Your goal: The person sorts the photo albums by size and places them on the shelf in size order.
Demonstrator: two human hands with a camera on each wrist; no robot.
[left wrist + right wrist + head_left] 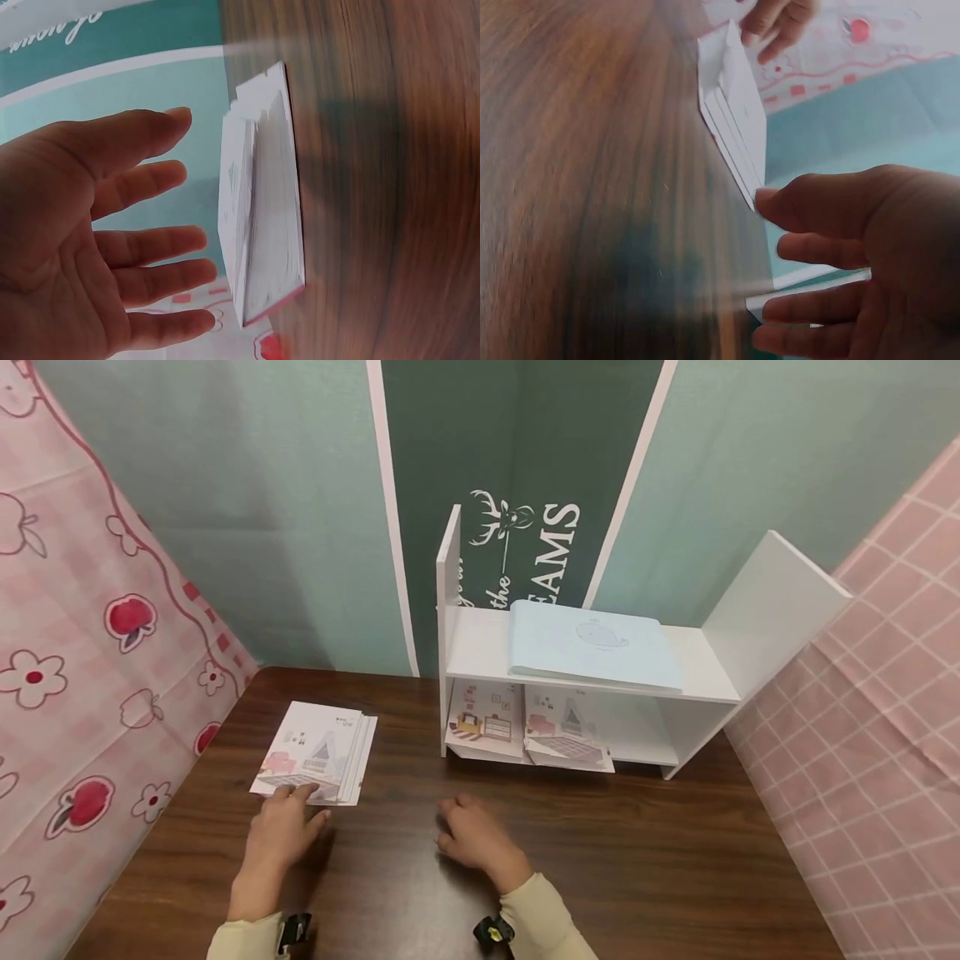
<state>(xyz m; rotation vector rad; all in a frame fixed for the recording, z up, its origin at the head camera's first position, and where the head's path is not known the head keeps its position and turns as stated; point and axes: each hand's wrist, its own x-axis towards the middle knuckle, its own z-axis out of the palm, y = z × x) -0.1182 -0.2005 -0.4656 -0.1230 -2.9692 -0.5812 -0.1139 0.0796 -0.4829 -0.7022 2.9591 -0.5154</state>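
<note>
A fanned stack of white notebooks (307,743) with a pink-and-grey room drawing on the top cover lies on the left of the table. My left hand (279,831) hovers at the stack's near edge, fingertips overlapping it in the head view. In the left wrist view the fingers of the left hand (97,240) are spread and hold nothing, beside the page edges of the notebooks (274,202). My right hand (480,839) is over the table in front of the shelf, empty, with loosely extended fingers in the right wrist view.
A white desk shelf (705,660) stands at the back right. A light-blue book (592,643) with a whale drawing lies on its upper board. Below are two piles of similar notebooks, one on the left (486,727) and one beside it (566,731). Curtains hang behind and at both sides.
</note>
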